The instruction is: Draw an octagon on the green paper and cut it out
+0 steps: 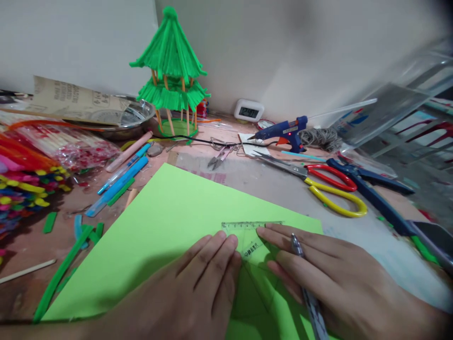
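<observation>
Hands lie flat, close together, on a clear ruler (247,236) atop green paper (166,236): left hand (198,283) presses empty-fingered, right hand (325,278) grips a pen (307,293). Scissors (318,182) lie at two o'clock on the worktop (262,182).

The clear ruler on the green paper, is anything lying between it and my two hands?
Nothing visible does. The left hand and the right hand both rest directly on the clear ruler, pressing it onto the green paper. The right hand also has a pen tucked between its fingers, clear of the ruler's top edge.
</observation>
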A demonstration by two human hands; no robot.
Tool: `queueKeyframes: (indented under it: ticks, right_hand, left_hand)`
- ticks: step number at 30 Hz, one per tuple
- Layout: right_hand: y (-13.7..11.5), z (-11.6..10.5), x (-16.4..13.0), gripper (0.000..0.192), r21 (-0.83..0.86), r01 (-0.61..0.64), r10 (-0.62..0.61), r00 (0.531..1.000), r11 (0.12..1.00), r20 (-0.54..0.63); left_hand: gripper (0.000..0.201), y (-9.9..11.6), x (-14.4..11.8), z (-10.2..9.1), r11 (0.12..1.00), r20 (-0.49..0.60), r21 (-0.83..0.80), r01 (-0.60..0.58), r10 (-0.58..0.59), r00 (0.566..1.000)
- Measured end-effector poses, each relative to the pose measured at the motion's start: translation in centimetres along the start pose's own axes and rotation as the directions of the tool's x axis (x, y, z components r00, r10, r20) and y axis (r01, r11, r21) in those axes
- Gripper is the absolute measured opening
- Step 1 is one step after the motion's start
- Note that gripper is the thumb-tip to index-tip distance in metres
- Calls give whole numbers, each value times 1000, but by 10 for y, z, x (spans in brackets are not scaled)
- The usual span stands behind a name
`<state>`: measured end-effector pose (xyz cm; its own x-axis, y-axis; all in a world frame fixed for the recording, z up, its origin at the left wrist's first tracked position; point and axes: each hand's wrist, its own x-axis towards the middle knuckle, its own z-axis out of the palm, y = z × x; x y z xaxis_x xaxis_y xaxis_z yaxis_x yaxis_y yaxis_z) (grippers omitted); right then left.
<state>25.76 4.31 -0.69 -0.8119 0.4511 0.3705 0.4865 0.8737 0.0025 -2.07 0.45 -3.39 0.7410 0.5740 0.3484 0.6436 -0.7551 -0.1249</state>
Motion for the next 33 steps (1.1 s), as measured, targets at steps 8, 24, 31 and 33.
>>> queueKeyframes:
  ticks: [8,24,31,33]
  right_hand:
    - [0,0,2,15,4,-2,3,1000,1000,-9]
    - [-1,1,5,15,35,-18,19,1000,999,-18]
    - [2,-13,19,19,95,-36,34,999,995,21]
    - [5,-26,23,23,121,-81,74,995,989,61]
  left_hand:
    - [50,-2,6,-4,1000,25,-25,-1,1,1000]
    - [35,-10,15,13,999,-181,32,-43,48,982]
    - [41,-5,14,6,1000,-165,-8,-23,22,986]
    - [44,-6,14,4,999,-142,-17,-28,26,989]
